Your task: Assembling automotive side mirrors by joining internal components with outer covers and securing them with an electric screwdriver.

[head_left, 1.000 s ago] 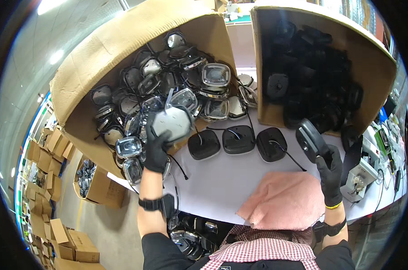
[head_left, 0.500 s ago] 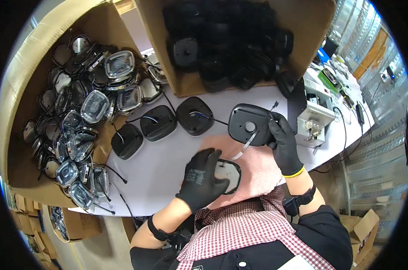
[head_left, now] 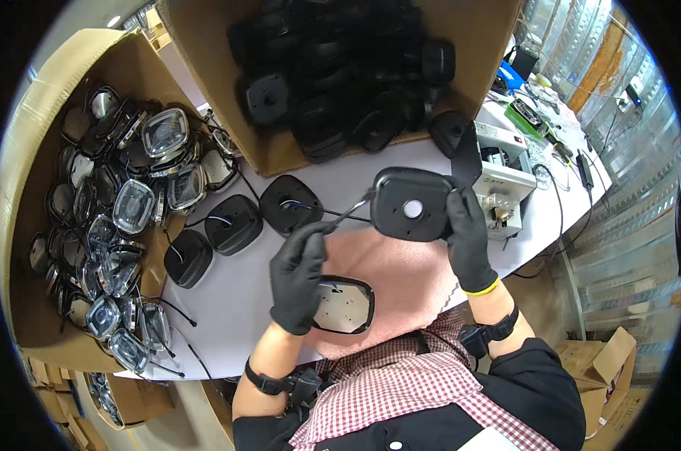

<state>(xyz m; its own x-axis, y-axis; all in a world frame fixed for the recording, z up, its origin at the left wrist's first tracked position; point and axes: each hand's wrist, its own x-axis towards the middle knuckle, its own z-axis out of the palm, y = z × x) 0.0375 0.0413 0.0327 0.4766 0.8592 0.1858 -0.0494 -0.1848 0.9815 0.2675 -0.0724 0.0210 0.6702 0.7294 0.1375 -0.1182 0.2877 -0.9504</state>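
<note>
My right hand (head_left: 469, 240) grips the right edge of a black rounded-square housing (head_left: 393, 214) with a round hole in its middle, raised over the cloth. My gloved left hand (head_left: 299, 274) has its fingertips closed on a thin cable (head_left: 351, 213) that runs up to the housing's left edge. Below and beside that hand, a lamp part with a white plate and black rim (head_left: 348, 307) lies on the pink cloth (head_left: 415, 278); my left hand partly covers its side. Three black housings with wires, including one nearest (head_left: 291, 201), rest in a row on the white table.
A large carton (head_left: 205, 90) full of dark housings stands at the back. On the left, another carton (head_left: 25, 225) holds many clear-faced lamps (head_left: 134, 207), some trailing cables over the table. A white bench machine (head_left: 505, 169) stands at the right, with tools and wires behind it.
My left hand has let go of the white-plated lamp part, now lying on the cloth, and has taken hold of the cable. My right hand still holds the housing, now tilted differently.
</note>
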